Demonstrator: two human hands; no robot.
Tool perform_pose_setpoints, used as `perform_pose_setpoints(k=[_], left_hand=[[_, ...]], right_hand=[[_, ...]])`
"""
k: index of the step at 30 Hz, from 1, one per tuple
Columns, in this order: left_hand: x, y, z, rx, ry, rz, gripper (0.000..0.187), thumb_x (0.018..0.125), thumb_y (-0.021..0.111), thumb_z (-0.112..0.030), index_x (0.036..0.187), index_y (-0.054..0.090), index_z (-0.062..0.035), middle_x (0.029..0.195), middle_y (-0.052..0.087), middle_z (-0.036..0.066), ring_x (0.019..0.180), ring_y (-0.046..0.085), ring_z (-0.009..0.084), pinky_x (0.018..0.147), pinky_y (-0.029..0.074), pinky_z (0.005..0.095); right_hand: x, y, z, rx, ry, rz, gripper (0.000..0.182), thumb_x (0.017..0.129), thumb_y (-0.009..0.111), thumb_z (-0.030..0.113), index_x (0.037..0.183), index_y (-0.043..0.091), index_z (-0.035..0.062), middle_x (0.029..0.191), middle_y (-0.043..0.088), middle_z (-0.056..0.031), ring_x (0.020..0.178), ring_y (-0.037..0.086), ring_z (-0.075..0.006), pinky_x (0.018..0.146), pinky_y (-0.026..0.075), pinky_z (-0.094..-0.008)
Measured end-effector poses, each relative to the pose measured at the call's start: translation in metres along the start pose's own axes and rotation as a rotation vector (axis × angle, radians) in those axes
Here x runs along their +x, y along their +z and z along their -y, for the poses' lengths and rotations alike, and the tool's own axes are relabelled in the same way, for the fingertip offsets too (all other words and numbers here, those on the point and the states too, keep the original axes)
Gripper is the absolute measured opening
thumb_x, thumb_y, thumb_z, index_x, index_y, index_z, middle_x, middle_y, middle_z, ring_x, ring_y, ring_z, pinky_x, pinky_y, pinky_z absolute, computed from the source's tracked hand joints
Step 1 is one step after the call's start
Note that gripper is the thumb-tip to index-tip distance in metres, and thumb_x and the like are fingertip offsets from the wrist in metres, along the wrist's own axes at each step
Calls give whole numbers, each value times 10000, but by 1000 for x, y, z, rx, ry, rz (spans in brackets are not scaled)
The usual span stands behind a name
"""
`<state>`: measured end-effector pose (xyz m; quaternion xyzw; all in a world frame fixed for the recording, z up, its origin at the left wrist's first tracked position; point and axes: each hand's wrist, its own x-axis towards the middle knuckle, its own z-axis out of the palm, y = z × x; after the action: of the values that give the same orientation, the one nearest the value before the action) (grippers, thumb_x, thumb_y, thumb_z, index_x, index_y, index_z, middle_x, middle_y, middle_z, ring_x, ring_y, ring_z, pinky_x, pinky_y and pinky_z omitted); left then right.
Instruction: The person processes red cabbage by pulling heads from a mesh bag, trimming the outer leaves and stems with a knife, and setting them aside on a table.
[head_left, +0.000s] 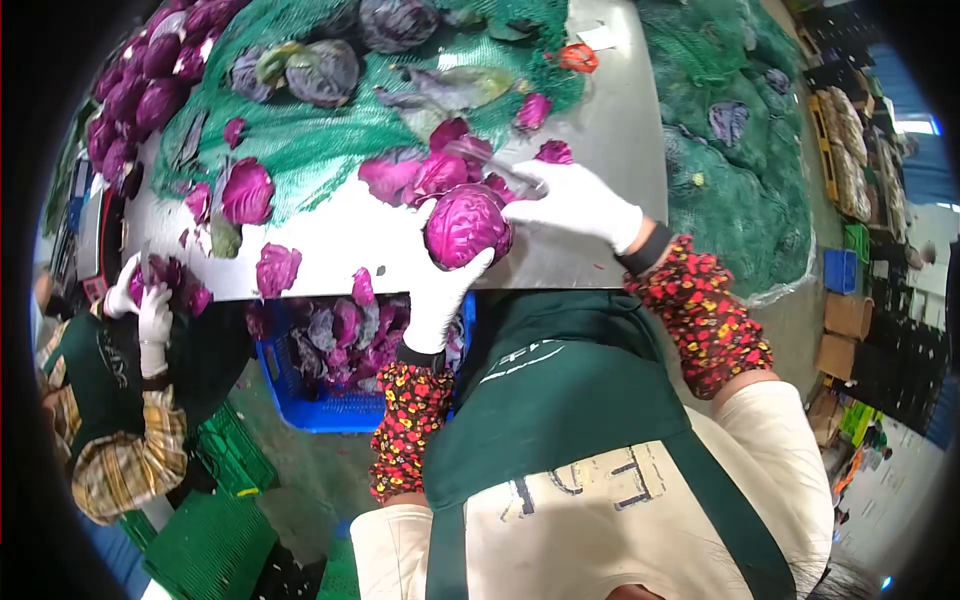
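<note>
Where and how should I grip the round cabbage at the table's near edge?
Cup the cabbage around its left and near sides, left hand coming from near left. It's ball-shaped, without a handle, so a wide, curved grip should hold best.

A metal surface (635,130) is gleaming under bright light above a grey concrete floor (315,455), while stacked cardboard boxes (846,335) are standing near a blue crate (839,271) and a green crate (857,240); blue curtains (898,75) are hanging beside a glowing light at the room's edge.
</note>
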<state>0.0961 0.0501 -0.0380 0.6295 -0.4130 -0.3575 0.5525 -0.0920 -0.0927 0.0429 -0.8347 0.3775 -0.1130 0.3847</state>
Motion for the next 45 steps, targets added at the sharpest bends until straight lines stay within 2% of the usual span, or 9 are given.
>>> perform_pose_setpoints(k=[11,17,21,28,34,36,37,39,45], left_hand=[[21,7,-38,585,176,193,978,651,842,-364,1416,354,2,1359,431,246,1275,414,399,1077,351,488],[17,22,-34,704,195,114,951,655,840,-358,1406,375,-5,1365,425,235,1264,420,413,1072,359,482],[19,17,-27,604,275,95,944,637,854,-329,1397,390,-14,1358,430,229,1265,423,400,1077,365,458],[1,-23,-20,311,306,248,924,598,888,-182,1376,411,-38,1358,465,169,1293,448,329,1110,355,413],[-17,-46,7,-164,-110,-1,830,696,873,-226,1356,430,13,1270,534,158,1147,543,252,993,444,383],[-17,-42,-11,-270,-194,-15,762,763,807,-107,1387,386,11,1294,518,137,1174,533,231,1028,438,357],[-14,-38,-20,-243,-85,-25,755,769,796,-90,1394,385,6,1310,510,141,1180,530,233,1038,431,363],[-10,-32,-43,-336,-28,-65,773,761,798,-85,1403,377,3,1316,510,142,1197,522,239,1058,415,371],[6,-55,-87,-185,139,-97,907,682,867,-143,1426,354,-65,1403,412,125,1281,455,254,1093,392,401]], right_hand=[[7,18,-33,646,323,335,332,812,739,202,1099,683,45,731,639,31,632,547,-38,542,432,-219],[9,33,-29,351,328,201,213,770,644,237,750,638,25,639,633,-108,526,604,-205,541,482,-363],[-3,51,-23,-77,140,-123,219,814,602,260,896,665,67,749,672,-195,723,657,-384,666,517,-492],[9,27,-105,-471,459,-350,225,861,580,285,923,636,76,836,679,-209,825,662,-397,741,524,-501],[-15,-28,-43,-465,533,-242,646,852,684,459,1308,543,23,948,711,-176,882,689,-337,762,538,-412],[-20,-6,-10,-188,214,-320,671,845,722,392,1353,505,11,1048,689,-203,901,696,-271,792,531,-359],[-21,1,23,75,95,-295,698,830,719,458,1333,510,20,1055,687,-237,926,696,-345,816,545,-392],[-17,32,45,448,84,-166,678,811,769,413,1298,536,4,1022,710,-174,953,696,-250,851,534,-340],[-1,31,86,209,175,-3,365,887,654,246,1137,594,-12,876,684,-89,675,592,-107,640,498,-266]])
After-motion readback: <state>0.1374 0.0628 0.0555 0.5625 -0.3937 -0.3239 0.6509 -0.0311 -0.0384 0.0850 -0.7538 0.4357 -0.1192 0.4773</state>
